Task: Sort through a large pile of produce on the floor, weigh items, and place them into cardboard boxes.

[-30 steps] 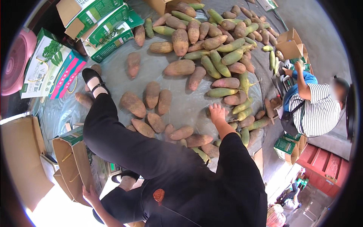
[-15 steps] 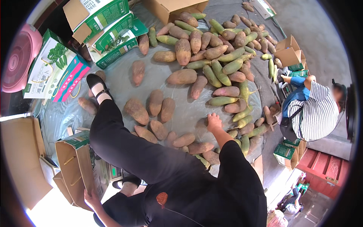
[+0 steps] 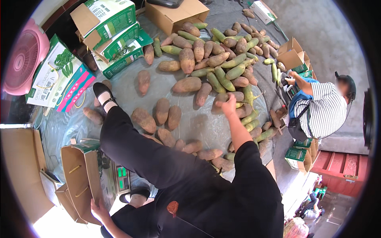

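Observation:
My right hand is closed round a brown, soil-covered root vegetable, held at the near edge of the heap; my fingers partly hide it. Beside it lie pinkish-brown roots and long green radishes. My left hand grips the edge of an open cardboard gift box with rope handles, low on the left. The box stands by a scale with a lit green display; what is inside the box I cannot make out. Several large brown roots lie loose on the plastic sheet between my leg and the heap.
Green-and-white cartons are stacked at the far left, near a pink fan and a printed box. A brown carton stands behind the heap. At the right a person in a striped shirt sits beside more cartons.
My right hand has moved away from me, toward the heap, with the brown root vegetable now showing in it. My left hand stays on the box. The person at right has reached an arm forward.

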A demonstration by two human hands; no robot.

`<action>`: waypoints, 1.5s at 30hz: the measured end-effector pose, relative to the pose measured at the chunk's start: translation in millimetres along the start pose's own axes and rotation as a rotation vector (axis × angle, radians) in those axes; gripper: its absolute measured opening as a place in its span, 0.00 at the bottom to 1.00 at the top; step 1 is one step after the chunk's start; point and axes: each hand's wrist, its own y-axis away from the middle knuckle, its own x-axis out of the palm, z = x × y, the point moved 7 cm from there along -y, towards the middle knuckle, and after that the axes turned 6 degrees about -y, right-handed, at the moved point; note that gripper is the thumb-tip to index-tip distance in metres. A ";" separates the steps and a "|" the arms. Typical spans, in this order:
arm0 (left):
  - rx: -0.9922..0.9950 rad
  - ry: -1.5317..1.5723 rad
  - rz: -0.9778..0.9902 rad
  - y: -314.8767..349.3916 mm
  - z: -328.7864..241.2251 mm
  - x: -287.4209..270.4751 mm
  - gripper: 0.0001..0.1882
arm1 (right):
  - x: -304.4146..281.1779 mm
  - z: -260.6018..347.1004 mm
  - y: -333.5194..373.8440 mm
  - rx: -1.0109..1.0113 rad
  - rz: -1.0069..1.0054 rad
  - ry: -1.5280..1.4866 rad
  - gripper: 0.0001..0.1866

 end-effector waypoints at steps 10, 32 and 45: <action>-0.145 -0.075 0.062 -3.4 -35.2 -19.7 0.11 | -3.0 216.8 2.4 -0.302 0.206 -0.306 0.44; -0.167 0.003 -0.024 20.8 -22.4 -41.6 0.10 | 193.5 527.7 395.7 -0.919 1.354 -0.693 0.35; -0.099 -0.029 0.043 13.3 -7.5 -22.8 0.09 | 210.2 513.4 374.2 -1.177 0.924 -0.380 0.19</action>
